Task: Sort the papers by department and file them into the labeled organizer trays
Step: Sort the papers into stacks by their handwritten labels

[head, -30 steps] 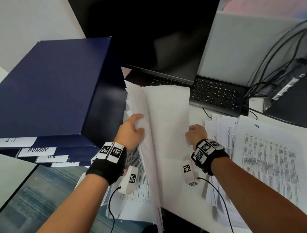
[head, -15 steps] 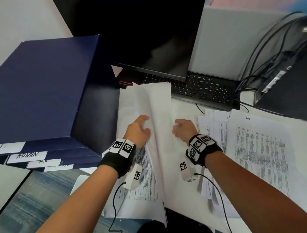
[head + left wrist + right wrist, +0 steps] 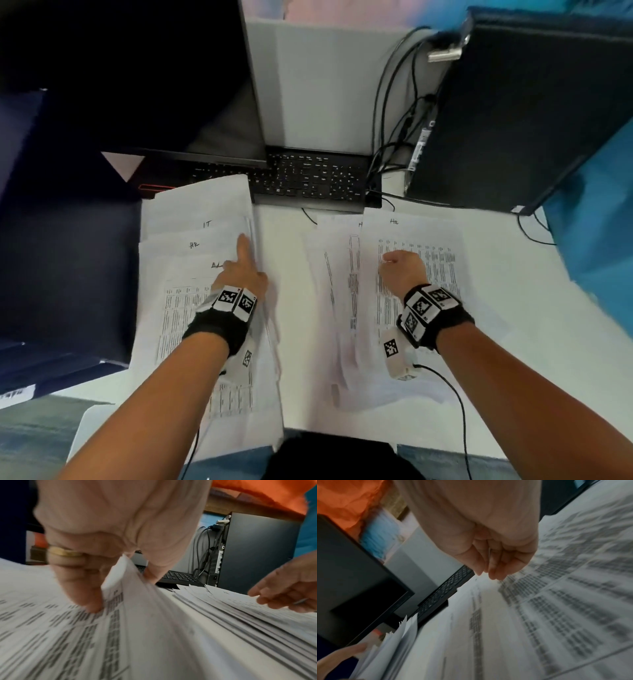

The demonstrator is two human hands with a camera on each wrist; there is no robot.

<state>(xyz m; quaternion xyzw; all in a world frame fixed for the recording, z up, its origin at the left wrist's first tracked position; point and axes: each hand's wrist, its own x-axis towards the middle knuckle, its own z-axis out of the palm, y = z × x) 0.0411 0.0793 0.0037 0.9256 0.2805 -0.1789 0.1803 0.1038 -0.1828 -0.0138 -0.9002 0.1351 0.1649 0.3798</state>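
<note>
So there are two spreads of papers on the white desk [image 3: 291, 308]. The left pile [image 3: 191, 260] is fanned so the handwritten headers peek out, "IT" at the back, then "HR", then one starting "Ad" that the wrist partly covers. The left hand [image 3: 239, 274] sits on that pile with the index finger stretched out along its right edge, and from the wrist cam you can see the thumb and curled fingers pinching up the edge of a few sheets [image 3: 120, 582]. There's a gold ring [image 3: 63, 552] on one finger.

The right pile [image 3: 411, 291] has an "HR" sheet on top, full of printed columns. The right hand [image 3: 402, 270] hovers just over it, fingers loosely curled, nothing in them as far as I can tell.

The dark blue organizer [image 3: 65, 257] is hard against the left pile, off at the left edge. Only a scrap of a white label [image 3: 17, 394] shows, too blurry to read.

Behind the papers: a black keyboard [image 3: 308, 181], with the left pile's far corner lying over its near-left end, a dark monitor [image 3: 137, 85] above it, and a black PC tower [image 3: 513, 120] on the right with cables [image 3: 394, 120] hanging between tower and keyboard.
</note>
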